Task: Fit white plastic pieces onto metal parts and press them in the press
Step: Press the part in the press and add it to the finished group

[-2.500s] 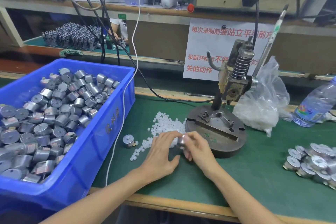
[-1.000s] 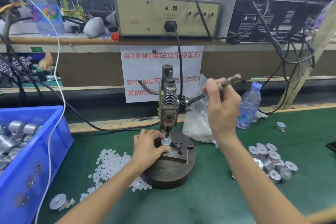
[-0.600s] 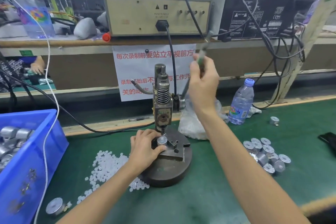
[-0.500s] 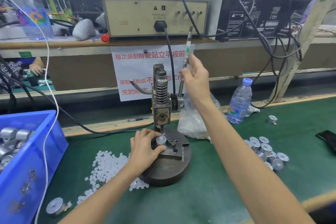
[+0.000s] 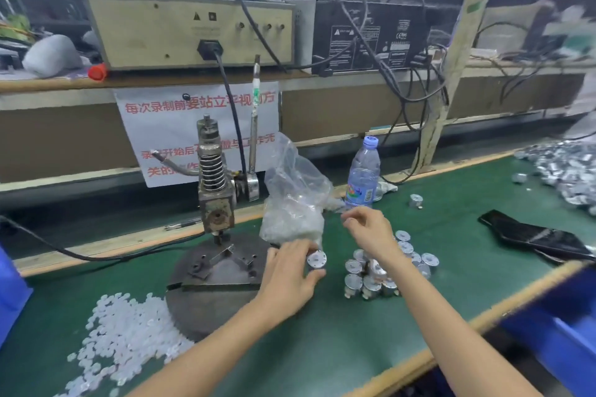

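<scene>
A heap of small, translucent white plastic pieces lies at lower left beside the round, dark iron base of a rusty spring-loaded press, its thin lever standing upright. Right of a crinkled clear bag, the left hand pinches a shiny cylindrical metal part between thumb and fingertips, at centre frame just above the mat. The right hand hovers over a cluster of finished parts, fingers loosely curled with nothing visible in them. A water bottle stands behind. The bench wears a green mat; a shelf of cabled electrical boxes runs across the top. Half a second earlier the part sat under the ram and the right hand gripped the lever.
</scene>
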